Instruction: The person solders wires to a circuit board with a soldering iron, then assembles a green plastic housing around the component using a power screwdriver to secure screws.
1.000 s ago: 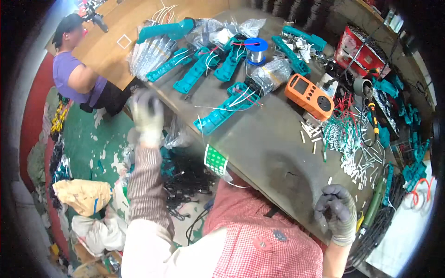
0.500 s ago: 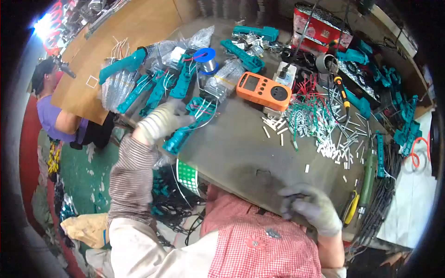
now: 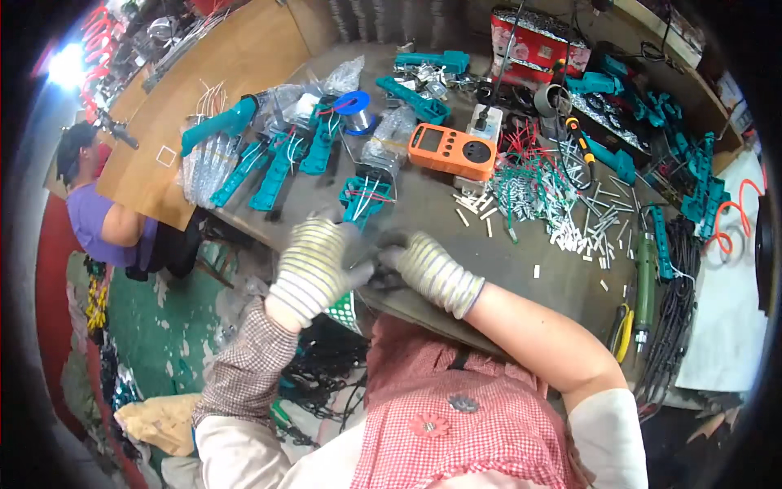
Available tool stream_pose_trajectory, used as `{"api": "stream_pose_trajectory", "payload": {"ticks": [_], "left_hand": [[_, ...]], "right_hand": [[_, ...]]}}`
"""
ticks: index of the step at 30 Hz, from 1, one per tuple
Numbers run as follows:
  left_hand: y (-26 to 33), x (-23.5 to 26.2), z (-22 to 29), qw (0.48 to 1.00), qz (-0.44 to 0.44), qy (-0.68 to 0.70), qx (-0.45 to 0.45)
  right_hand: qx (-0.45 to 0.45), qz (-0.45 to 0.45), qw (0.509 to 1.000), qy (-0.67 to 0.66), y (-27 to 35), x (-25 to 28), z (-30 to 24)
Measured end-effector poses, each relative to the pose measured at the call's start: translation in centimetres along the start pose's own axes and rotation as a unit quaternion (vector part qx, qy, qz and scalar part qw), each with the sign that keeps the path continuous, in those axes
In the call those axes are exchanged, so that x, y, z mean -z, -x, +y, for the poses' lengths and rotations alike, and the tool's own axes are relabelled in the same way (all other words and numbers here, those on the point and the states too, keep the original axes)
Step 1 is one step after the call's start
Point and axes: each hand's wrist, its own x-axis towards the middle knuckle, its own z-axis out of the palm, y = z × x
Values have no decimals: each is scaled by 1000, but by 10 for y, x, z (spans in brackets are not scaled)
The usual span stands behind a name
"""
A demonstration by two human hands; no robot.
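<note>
My left hand (image 3: 314,257), in a striped glove, is over the near end of a teal plastic tool housing (image 3: 364,196) with white and red wires. Its fingers are smeared by motion, so its grip does not show. Just right of it, my right hand (image 3: 432,273) has come in with its gloved fingers bent together. Something dark seems to be at its fingertips, too blurred to name. More teal housings (image 3: 277,175) with wires lie beyond my left hand.
An orange meter (image 3: 452,151) lies mid-table, beside a power strip (image 3: 486,122). White sleeves and green and red wires (image 3: 529,196) are piled to the right. A solder spool (image 3: 356,114) stands behind. A green electric screwdriver (image 3: 645,281) lies far right. A person (image 3: 106,212) sits at the left.
My right hand has moved from the table's front edge leftward to beside my left hand. My left hand has shifted nearer and right. The teal housing between them now stands at a steeper angle.
</note>
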Motion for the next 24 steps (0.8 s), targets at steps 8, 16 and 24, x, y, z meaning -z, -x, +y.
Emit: {"api": "stream_pose_trajectory", "payload": {"ticks": [8, 16, 24], "left_hand": [[4, 33, -65, 618, 104, 741, 241], [36, -34, -191, 904, 249, 248, 241], [44, -33, -150, 976, 38, 74, 201]], "right_hand": [[30, 93, 993, 65, -35, -31, -15], [109, 183, 956, 203, -69, -33, 19], [-88, -18, 984, 152, 193, 84, -63]]}}
